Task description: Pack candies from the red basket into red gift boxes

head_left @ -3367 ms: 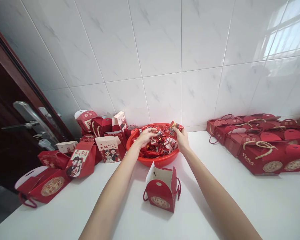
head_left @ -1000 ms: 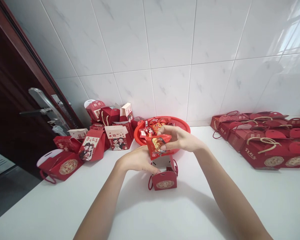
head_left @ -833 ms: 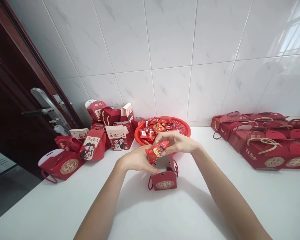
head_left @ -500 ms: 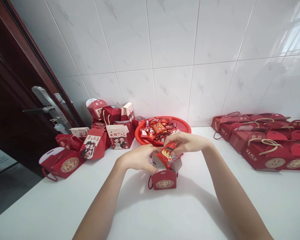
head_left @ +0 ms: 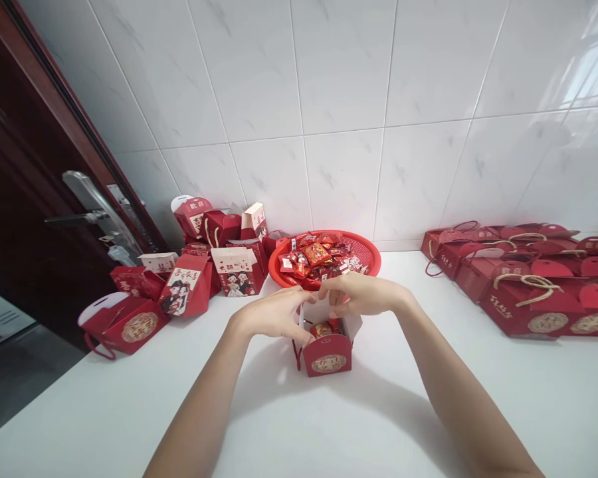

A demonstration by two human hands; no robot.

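While the left hand [head_left: 272, 317] steadied the box [head_left: 327, 360], thumb and fingers apart, the right hand [head_left: 367, 293], fingers parted, needed light contact to avoid crushing the packet [head_left: 323, 330].

The centre box [head_left: 327, 362] stood on the table [head_left: 299, 425], before the basket [head_left: 375, 260]. Packets [head_left: 316, 254] lay in the basket, between left boxes [head_left: 186, 292] and right boxes [head_left: 503, 309].

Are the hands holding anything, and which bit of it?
The left hand holds the open red box by its left side, thumb at the front flap. I can't tell if the right hand grips it.
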